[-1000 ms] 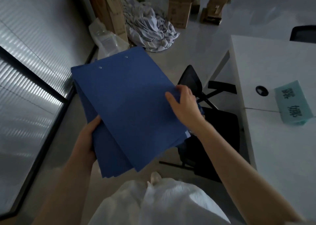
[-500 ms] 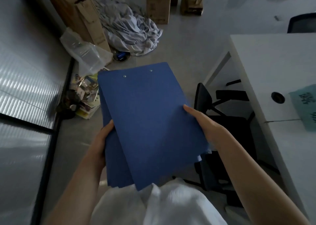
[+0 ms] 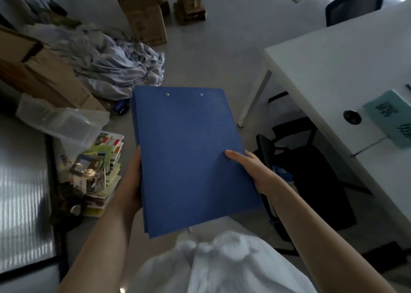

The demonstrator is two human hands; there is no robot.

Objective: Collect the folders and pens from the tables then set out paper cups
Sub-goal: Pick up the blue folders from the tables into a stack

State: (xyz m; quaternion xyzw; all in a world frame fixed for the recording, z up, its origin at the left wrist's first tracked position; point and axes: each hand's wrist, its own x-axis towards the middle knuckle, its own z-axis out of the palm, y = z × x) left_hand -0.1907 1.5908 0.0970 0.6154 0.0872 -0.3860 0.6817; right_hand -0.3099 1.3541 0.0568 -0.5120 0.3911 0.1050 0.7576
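Observation:
A stack of blue folders (image 3: 186,150) is held in front of me, squared up, with two small rivets near the far edge of the top one. My left hand (image 3: 131,181) grips the stack's left edge, fingers hidden underneath. My right hand (image 3: 251,170) holds the right edge with the thumb lying on the top cover. No pens or paper cups are in view.
A white table (image 3: 333,70) stands at right, carrying a teal name card (image 3: 391,114) and a round cable hole (image 3: 352,117). Black chairs (image 3: 307,170) sit under and behind it. Cardboard boxes (image 3: 146,21), crumpled cloth (image 3: 117,63), a plastic bag (image 3: 64,121) and stacked booklets (image 3: 100,170) litter the floor at left.
The fanned folders have been squared into one neat stack. My view has turned, bringing the floor clutter and booklets into sight. Both hands still hold the stack.

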